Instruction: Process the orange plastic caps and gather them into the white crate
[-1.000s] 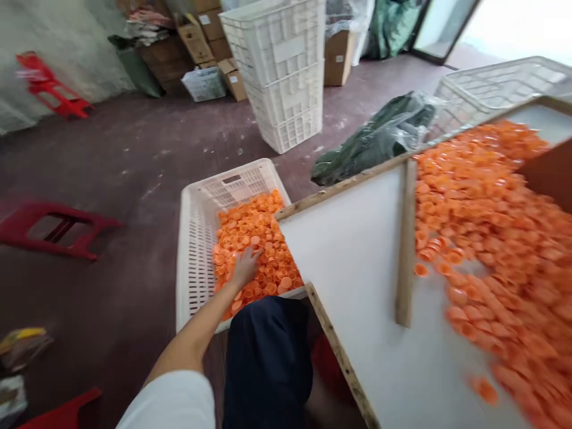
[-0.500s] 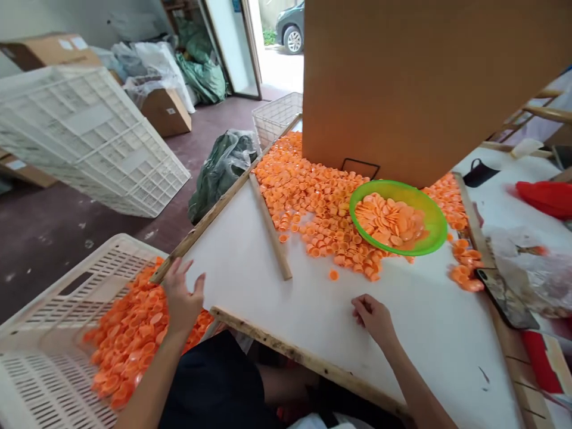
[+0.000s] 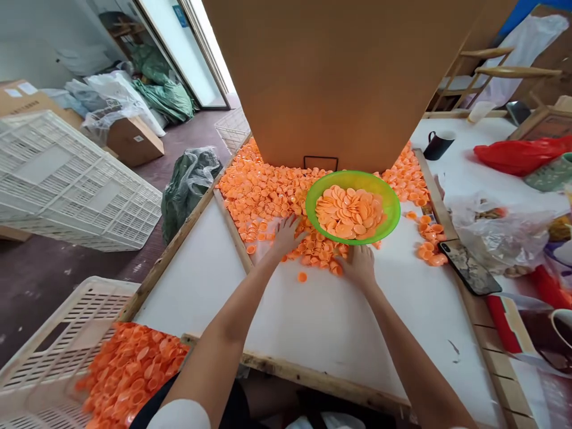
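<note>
My left hand (image 3: 286, 236) reaches into the near part of a pile of small orange plastic caps (image 3: 263, 193), fingers spread, just left of a green bowl (image 3: 392, 205). Flat orange discs (image 3: 348, 211) fill the bowl, which rests on the caps. My right hand (image 3: 361, 266) lies at the bowl's near rim with its fingers apart, beside the front edge of the pile. Its fingertips are partly hidden at the rim. A single orange cap (image 3: 302, 277) sits on the white tabletop between my forearms.
A tall cardboard box (image 3: 330, 83) stands behind the bowl. Wooden strips (image 3: 170, 268) edge the table. At lower left, a white crate (image 3: 89, 304) holds more orange caps (image 3: 138, 369). On the right are a phone (image 3: 469, 267), a black mug (image 3: 439, 145) and plastic bags (image 3: 496, 229).
My left hand has moved from above the crate to the cap pile. My right hand has gone forward to the bowl and its fingers have opened. The view has turned right.
</note>
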Available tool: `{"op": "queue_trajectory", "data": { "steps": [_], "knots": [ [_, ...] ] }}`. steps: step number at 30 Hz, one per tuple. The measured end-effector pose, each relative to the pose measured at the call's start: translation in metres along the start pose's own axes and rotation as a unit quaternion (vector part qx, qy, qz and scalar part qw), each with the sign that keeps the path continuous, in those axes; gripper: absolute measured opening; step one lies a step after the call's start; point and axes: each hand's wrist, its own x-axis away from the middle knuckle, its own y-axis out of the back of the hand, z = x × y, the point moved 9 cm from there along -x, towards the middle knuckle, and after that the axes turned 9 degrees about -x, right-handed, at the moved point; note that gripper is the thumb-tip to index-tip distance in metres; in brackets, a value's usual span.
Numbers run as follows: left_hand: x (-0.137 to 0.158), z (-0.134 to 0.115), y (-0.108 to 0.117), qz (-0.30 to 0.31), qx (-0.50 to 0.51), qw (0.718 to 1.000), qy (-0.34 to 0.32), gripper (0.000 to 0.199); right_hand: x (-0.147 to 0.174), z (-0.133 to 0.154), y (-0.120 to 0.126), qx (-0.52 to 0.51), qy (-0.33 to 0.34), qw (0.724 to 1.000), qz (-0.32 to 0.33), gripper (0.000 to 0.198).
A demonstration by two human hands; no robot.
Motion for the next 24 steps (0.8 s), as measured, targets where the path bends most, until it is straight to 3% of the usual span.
{"op": "queue_trajectory", "data": {
  "steps": [4,8,16,20,24],
  "knots": [
    [-0.001,-0.022,-0.007,-0.004,0.005,0.999,-0.036,0.054,-0.012,0.008,-0.004,-0.011,0.025,1.000,0.012,0.060],
    [0.021,-0.045,-0.007,0.021,0.011,0.992,-0.121,0.049,-0.012,0.020,-0.009,-0.033,0.070,0.995,0.061,0.060],
    [0.073,-0.065,0.005,0.039,0.015,0.984,-0.173,0.045,0.022,0.040,-0.019,-0.107,0.136,0.974,0.145,0.056],
    [0.102,-0.065,0.017,0.026,0.014,0.985,-0.171,0.049,0.044,0.057,0.010,-0.099,0.147,0.975,0.134,0.034],
    [0.137,-0.047,0.027,-0.067,0.011,0.995,-0.076,0.052,0.025,0.086,0.068,-0.130,0.173,0.973,0.081,0.025]
  ]
}}
